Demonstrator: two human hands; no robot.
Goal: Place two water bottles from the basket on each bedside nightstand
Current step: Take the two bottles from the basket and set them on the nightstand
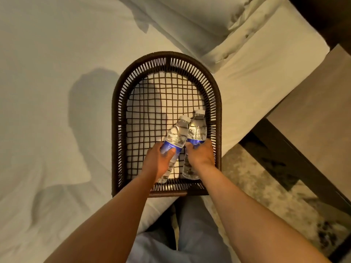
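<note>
A dark woven basket [117, 114] with an open grid bottom rests on the edge of a white bed. Two clear water bottles with blue labels and white caps lie inside it, side by side, caps pointing away from me. My left hand [158, 160] is wrapped around the left bottle [177, 133] at its label. My right hand [200, 154] grips the right bottle [197, 128] around its middle. The lower halves of both bottles are partly hidden by my hands. No other bottles show in the basket.
White bedding [57, 73] spreads to the left, with a pillow [186, 21] at the top. A grey-brown nightstand top [319, 114] with a dark frame stands to the right. Patterned carpet [266, 186] lies between bed and nightstand. My legs are below the basket.
</note>
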